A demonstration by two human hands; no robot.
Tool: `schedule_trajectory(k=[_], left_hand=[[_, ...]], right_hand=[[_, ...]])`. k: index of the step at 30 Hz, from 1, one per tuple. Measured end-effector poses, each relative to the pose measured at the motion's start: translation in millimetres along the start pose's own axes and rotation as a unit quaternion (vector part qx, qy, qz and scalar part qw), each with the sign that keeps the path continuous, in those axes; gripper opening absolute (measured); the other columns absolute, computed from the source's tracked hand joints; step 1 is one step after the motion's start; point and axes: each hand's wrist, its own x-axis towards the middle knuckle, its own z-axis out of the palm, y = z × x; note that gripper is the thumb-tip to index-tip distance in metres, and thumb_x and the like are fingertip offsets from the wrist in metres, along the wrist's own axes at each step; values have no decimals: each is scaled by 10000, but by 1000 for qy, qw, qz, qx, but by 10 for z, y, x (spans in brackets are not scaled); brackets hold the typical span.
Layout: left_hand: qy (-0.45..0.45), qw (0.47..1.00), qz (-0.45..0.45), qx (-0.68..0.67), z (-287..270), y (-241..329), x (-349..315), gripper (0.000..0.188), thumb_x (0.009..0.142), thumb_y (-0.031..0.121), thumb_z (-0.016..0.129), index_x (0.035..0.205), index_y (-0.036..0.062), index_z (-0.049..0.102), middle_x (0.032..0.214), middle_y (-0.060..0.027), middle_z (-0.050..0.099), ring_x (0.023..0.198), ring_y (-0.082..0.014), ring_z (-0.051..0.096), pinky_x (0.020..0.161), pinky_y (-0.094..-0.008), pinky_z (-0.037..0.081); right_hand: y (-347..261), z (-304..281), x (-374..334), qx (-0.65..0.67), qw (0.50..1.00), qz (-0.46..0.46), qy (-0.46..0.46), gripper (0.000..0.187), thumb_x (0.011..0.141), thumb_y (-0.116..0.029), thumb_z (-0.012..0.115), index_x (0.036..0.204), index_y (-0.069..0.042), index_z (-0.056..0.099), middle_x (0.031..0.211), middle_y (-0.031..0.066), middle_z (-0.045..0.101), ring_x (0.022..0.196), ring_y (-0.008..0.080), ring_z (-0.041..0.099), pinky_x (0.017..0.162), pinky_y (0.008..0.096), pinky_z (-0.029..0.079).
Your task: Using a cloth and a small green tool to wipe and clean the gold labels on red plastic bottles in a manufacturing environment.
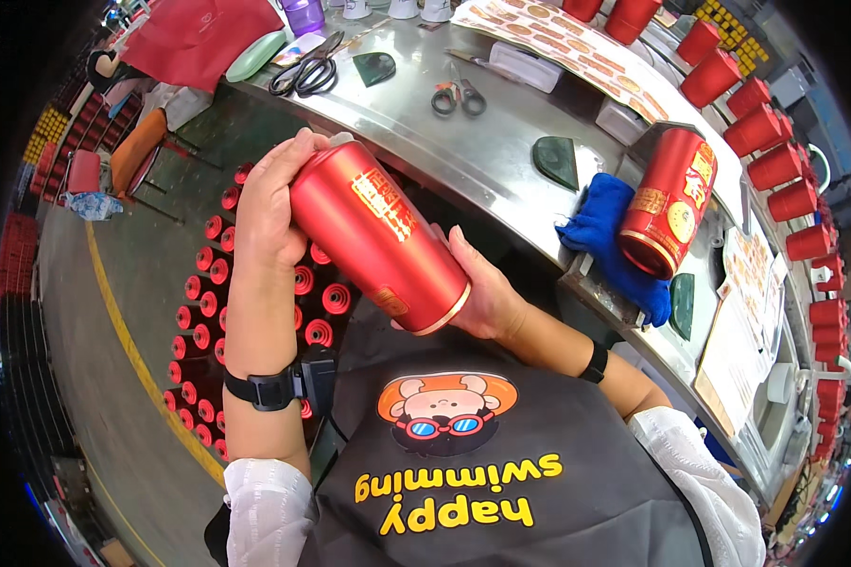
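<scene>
A glossy red canister (373,250) with gold markings is held tilted in front of my apron, between both hands. My left hand (279,194) wraps round its upper left end, the thumb side hidden behind it. At the lower right end, my right hand (487,288) supports it from the side and below, with the thumb up along its wall. A small pale, see-through bit (341,139) shows at the canister's top edge by my left fingertips; I cannot make out what it is. A second red canister (667,198) lies on a blue cloth (600,227) on the metal bench.
The metal bench (425,142) carries black scissors (312,76), smaller scissors (459,97), dark green scraper pieces (555,161) and sheets of gold stickers (577,47). Red canisters (790,161) line the far right. Below stand several red-topped items (203,331); an orange chair (140,146) is left.
</scene>
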Motion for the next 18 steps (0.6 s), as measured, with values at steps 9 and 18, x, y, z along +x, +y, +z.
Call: schedule_trajectory(k=[9,18], left_hand=[[13,998,-19,52,24,41,-30,264,964,246,548,1033,-1,614,937,-80,655,858,-159,634,793,-313,524],[-42,999,18,-9,27,-75,-46,267,978,229,520,1121,12,577,955,-66,653,859,-129,632,772,-276,517]], right_hand=[[1,-106,7,45,997,67,-4,697,939,-666,284,1463,-208,325,1376,171,485,1154,405,558,866,585,506],[30,-183,21,105,990,84,-38,734,936,-665,294,1457,-150,342,1345,226,495,1091,457,583,807,587,537]])
